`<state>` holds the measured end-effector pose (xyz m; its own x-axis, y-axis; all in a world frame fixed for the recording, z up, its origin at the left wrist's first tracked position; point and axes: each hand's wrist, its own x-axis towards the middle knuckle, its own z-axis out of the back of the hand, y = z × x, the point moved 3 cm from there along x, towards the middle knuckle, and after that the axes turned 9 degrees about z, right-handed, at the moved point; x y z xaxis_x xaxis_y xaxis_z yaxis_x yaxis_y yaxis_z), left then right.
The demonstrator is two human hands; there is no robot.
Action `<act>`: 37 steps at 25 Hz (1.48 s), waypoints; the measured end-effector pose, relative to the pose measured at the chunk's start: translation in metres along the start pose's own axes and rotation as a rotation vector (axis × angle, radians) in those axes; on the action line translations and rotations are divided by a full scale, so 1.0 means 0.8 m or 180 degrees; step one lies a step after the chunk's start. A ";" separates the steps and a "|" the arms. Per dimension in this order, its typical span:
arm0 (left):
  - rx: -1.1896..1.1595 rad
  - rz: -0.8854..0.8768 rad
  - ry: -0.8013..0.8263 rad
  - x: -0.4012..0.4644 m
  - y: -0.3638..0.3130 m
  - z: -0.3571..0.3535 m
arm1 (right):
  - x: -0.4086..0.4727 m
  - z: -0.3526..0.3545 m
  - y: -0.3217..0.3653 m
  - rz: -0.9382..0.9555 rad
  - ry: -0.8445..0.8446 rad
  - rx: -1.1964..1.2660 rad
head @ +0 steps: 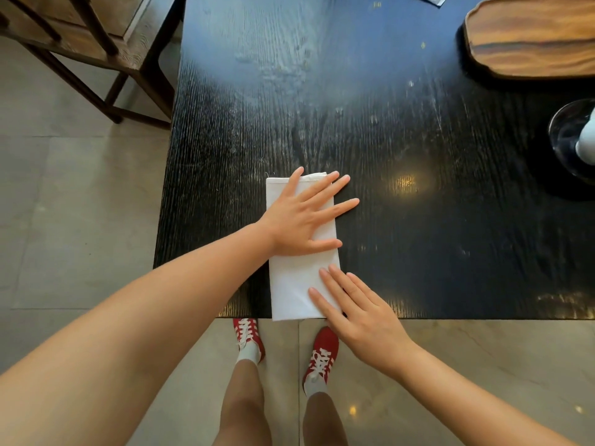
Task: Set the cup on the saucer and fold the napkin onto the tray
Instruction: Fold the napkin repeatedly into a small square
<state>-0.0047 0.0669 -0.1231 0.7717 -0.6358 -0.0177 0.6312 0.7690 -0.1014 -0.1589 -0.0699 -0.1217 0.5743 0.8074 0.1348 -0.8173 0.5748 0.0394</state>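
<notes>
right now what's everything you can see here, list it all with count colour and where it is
napkin: one, white, folded into a long strip at the near edge of the table, under both hands
table: one, black with visible wood grain, fills the middle and right of the view
tray: one, brown wood, far right corner of the table, nothing seen on it
saucer: one, dark, right edge of the table, cut off by the frame
cup: one, pale, standing on the saucer, mostly out of frame
chair: one, brown wood, on the floor at far left
floor: pale grey tiles
shoes: two, red with white laces
left hand: flat on the napkin's far half
right hand: flat on its near right corner
</notes>
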 end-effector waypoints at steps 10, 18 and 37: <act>-0.0590 0.0614 0.0247 -0.145 0.021 0.007 | 0.003 0.027 -0.008 0.0104 -0.0406 0.0156; -0.1521 0.0432 -0.0178 -0.163 0.009 0.011 | 0.043 0.083 -0.029 -0.0630 -0.1222 0.1121; -0.1030 0.2118 -0.0892 -0.088 -0.006 0.027 | 0.155 0.037 -0.127 -0.2479 -0.1185 0.0941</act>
<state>-0.0603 0.1096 -0.1002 0.9972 0.0245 0.0707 0.0094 0.8967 -0.4426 -0.0062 -0.0320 -0.0796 0.9587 0.0809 0.2726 -0.2126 0.8406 0.4982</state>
